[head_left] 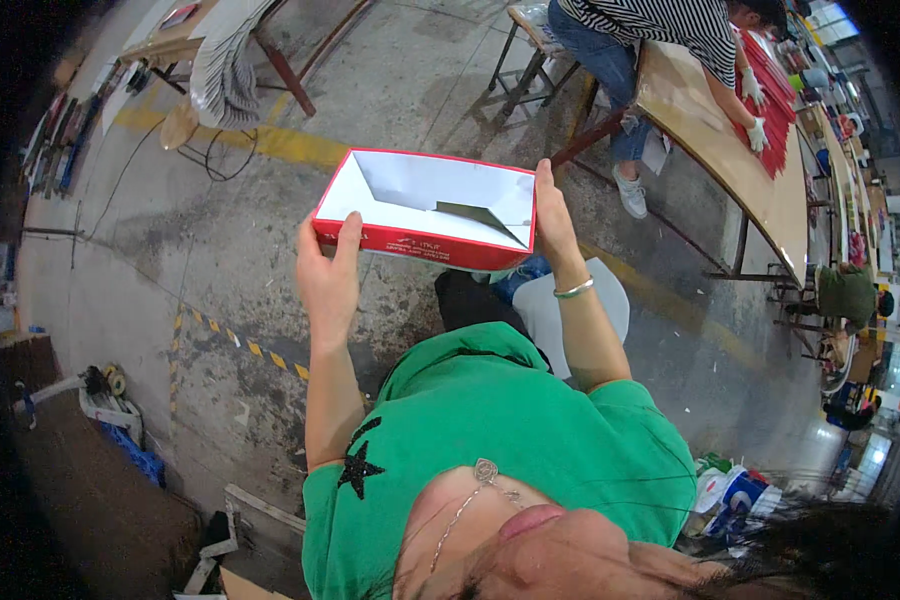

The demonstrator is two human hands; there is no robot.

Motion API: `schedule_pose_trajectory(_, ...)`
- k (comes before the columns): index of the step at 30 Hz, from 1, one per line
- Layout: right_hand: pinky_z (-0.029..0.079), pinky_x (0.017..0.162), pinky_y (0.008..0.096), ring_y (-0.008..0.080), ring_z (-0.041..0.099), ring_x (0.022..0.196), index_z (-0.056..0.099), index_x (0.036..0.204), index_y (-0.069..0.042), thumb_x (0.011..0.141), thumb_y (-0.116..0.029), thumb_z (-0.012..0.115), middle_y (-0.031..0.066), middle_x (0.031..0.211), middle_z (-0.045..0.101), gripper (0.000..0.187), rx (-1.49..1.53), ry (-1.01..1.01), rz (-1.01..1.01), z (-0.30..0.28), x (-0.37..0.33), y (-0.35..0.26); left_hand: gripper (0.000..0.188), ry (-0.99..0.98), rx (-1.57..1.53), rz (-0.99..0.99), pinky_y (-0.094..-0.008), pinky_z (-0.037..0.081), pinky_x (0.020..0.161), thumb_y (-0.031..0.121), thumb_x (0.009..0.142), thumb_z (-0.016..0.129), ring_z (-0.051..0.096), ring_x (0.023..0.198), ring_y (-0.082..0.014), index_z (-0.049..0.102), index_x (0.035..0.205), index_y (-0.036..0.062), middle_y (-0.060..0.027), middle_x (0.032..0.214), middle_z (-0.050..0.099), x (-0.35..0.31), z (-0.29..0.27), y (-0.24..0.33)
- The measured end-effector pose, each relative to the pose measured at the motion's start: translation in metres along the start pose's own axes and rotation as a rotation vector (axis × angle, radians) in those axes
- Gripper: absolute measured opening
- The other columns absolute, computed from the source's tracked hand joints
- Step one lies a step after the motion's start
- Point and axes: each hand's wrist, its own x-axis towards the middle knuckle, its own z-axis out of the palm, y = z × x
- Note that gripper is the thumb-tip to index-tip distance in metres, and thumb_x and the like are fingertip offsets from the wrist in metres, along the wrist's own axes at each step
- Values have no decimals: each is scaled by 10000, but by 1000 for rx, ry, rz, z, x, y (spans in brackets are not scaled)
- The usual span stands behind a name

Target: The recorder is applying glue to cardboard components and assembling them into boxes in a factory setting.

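Note:
Between my two hands I hold a red cardboard box with its top uncovered and a white inside showing. A dark flap lies folded into the box at its right end. My left hand grips the box's left end, with the thumb on the near wall and the fingers mostly hidden. My right hand is closed on the right end, its thumb along the outer side. The box is held up in front of me, above the floor.
At the upper right a co-worker in a striped shirt and white gloves handles red strips on a long table. A white stool seat is by my right forearm. Another table stands at the upper left.

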Motion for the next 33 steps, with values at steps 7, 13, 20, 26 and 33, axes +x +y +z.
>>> schedule_pose_trajectory(7, 394, 833, 352, 282, 567, 867, 605, 898, 91, 892, -578, 252, 215, 892, 628, 756, -181, 116, 94, -55, 76, -3, 419, -108, 176, -61, -299, 435, 756, 362, 834, 601, 565, 807, -168, 550, 991, -23, -108, 871, 618, 74, 80, 23)
schedule_pose_trajectory(13, 381, 870, 386, 395, 544, 997, 603, 921, 85, 871, -604, 246, 296, 964, 593, 778, -247, 184, 165, -91, 100, -7, 462, -222, 383, -51, -317, 442, 768, 419, 828, 584, 589, 840, -197, 575, 975, -19, -140, 899, 633, 114, 134, 41)
schedule_pose_trajectory(20, 380, 879, 407, 441, 515, 1017, 615, 933, 60, 861, -621, 230, 326, 972, 567, 786, -293, 295, 217, -116, 121, -6, 517, -350, 418, -1, -343, 442, 790, 473, 817, 571, 600, 873, -244, 584, 976, -20, -171, 921, 633, 149, 178, 42)
schedule_pose_trajectory(26, 374, 895, 390, 415, 509, 1053, 602, 986, 48, 863, -611, 258, 298, 1010, 574, 753, -304, 311, 236, -111, 144, -42, 529, -396, 399, 22, -346, 438, 797, 479, 818, 565, 595, 887, -254, 587, 954, -31, -178, 908, 631, 197, 195, 28)
schedule_pose_trajectory(33, 400, 801, 276, 191, 527, 946, 486, 1179, 27, 911, -392, 432, 142, 1060, 564, 501, -168, 297, -49, -77, 195, -69, 528, -375, 269, 16, -338, 432, 812, 441, 830, 569, 578, 909, -236, 540, 1040, -43, -155, 969, 615, 279, 201, 13)
